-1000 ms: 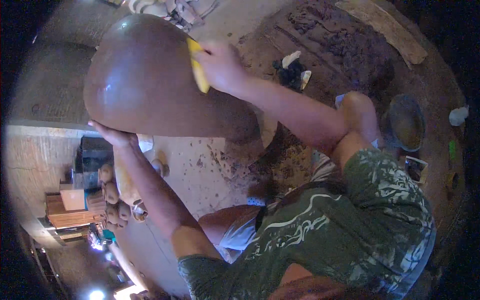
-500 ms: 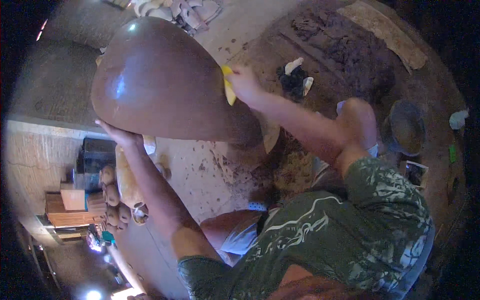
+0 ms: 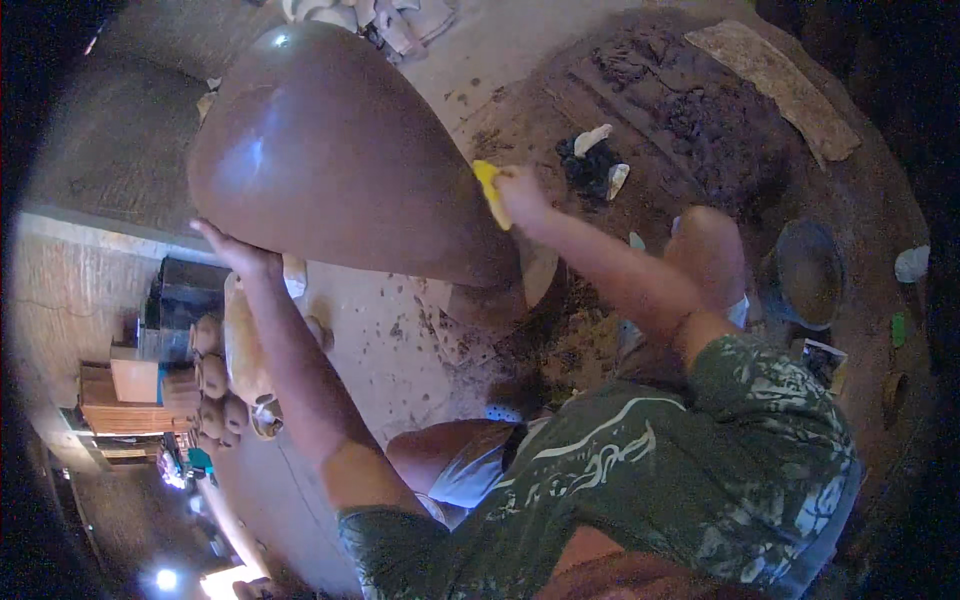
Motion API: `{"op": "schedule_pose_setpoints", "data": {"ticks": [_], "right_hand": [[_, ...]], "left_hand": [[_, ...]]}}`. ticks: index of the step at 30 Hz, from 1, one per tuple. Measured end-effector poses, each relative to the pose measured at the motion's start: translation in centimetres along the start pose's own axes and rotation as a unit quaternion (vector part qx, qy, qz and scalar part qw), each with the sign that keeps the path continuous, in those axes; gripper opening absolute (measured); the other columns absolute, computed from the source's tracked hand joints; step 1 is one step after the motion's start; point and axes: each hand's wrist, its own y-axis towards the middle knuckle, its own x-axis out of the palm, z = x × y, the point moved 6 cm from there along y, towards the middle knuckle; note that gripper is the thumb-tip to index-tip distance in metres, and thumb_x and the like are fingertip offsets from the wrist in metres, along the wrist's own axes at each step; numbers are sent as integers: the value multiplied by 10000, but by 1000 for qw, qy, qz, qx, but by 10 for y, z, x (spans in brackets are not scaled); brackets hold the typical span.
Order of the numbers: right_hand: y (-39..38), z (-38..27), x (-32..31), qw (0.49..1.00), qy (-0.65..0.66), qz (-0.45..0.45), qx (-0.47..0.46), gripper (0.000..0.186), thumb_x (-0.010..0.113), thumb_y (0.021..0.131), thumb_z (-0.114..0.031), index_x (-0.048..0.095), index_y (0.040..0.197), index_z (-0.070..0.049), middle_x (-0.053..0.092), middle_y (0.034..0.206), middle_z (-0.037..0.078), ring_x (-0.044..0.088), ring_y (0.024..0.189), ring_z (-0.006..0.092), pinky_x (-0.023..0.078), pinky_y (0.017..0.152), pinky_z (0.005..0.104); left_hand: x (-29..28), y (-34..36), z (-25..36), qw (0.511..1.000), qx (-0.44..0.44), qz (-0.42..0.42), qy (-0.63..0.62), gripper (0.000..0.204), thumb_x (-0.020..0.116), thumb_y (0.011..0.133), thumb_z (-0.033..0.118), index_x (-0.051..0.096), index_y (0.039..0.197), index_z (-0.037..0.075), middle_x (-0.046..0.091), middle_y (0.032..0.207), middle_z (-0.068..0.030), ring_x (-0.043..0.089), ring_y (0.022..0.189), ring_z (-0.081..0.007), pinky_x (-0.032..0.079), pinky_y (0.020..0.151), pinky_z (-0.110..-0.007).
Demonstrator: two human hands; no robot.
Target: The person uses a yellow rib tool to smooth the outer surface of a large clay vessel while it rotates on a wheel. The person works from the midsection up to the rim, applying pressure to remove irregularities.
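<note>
A large, smooth brown clay pot with a wet sheen fills the upper left, broad and rounded at its far end and narrower towards me. My right hand grips a flat yellow scraper, held at the pot's right side. Against the lower left of the pot rests my left hand, fingers stretched along its surface. The narrow end of the pot sits over a dark round base, partly in shadow.
Dark loose clay is heaped at the far right beside a long pale board. A round basin stands right of my knee. Several small brown pots are on the left, near a black box. Pale shards lie at the top.
My right hand with the yellow scraper has slid right and slightly nearer along the pot's side. My left hand stays against the pot; the whole view has shifted a little.
</note>
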Motion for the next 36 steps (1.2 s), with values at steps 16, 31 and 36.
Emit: {"op": "schedule_pose_setpoints", "data": {"ticks": [16,31,36], "right_hand": [[-40,-75,27,985,-125,35,-113,299,674,907,-149,707,1106,72,713,856,143,694,819,268,536,782,396],[-78,-187,80,937,-189,-23,-293,247,677,950,-140,729,1115,36,748,926,83,678,780,149,538,728,302],[-46,-28,42,999,-30,-23,3,231,675,945,-70,715,1141,44,729,919,94,671,809,158,544,757,321]], "left_hand": [[-33,0,26,998,-11,56,10,809,251,1054,680,370,1565,65,430,1580,-147,411,1451,-322,345,1190,-474],[-36,-16,40,996,22,59,63,784,211,1065,668,402,1542,75,474,1541,-131,462,1408,-317,355,1176,-455],[-29,-1,25,999,12,22,35,783,210,1070,658,388,1544,61,463,1546,-132,464,1406,-317,366,1170,-465]]}}
